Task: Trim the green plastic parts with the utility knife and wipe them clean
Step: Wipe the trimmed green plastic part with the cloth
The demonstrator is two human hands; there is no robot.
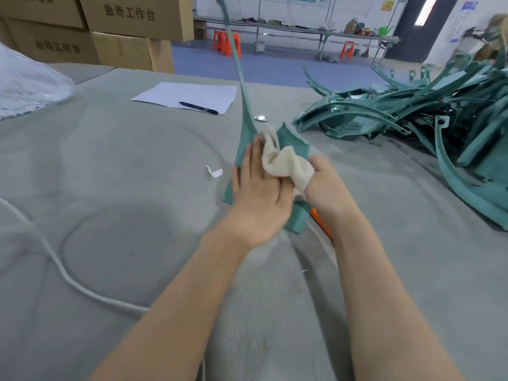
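Left grip [255,193] flat, fingers straight, against green part [245,125]; right grip [327,188] clenched round cloth [283,160] on part.

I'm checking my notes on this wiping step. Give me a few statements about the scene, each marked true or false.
1. The right hand grips a cream cloth. True.
2. The pen lies on the bare table beside the paper. False: it lies on the white paper.
3. The left hand rests with straight fingers against the green part. True.
4. The pile of green parts sits on the person's left. False: it is on the right.
5. The green part being wiped lies flat. False: it is held raised, with its thin end pointing up.
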